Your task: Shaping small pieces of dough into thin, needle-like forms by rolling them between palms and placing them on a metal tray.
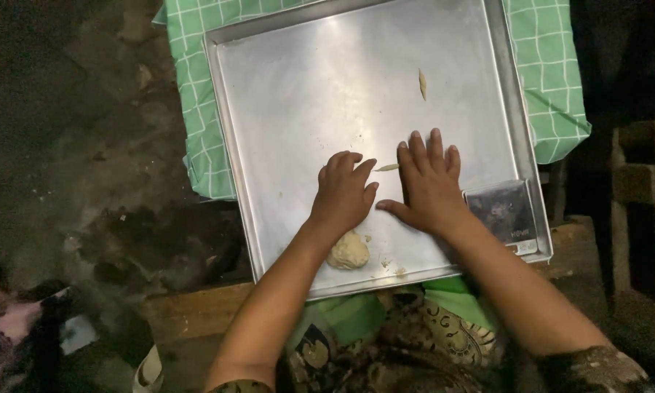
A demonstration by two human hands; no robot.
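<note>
Bare metal is lying open across the upper half of the tray [284, 87], where only a thin dough sliver [422, 84] is interrupting the surface at upper right. Lower centre, the left hand [342, 195] and right hand [429, 185] are pressing flat side by side, with a dough lump [349, 251] sitting just below the left wrist. A dark scraper [502, 211] is occupying the tray's lower right corner, and raised rims are bounding every side.

My tray [284, 94] is plain silver-grey metal, dull and unpatterned. Under it lies a green cloth [553, 80] crossed by thin white lines in a grid of squares. The lump of dough [349, 252] is pale cream-beige. My garment [415, 342] is dark with gold ornamental swirls over green.
</note>
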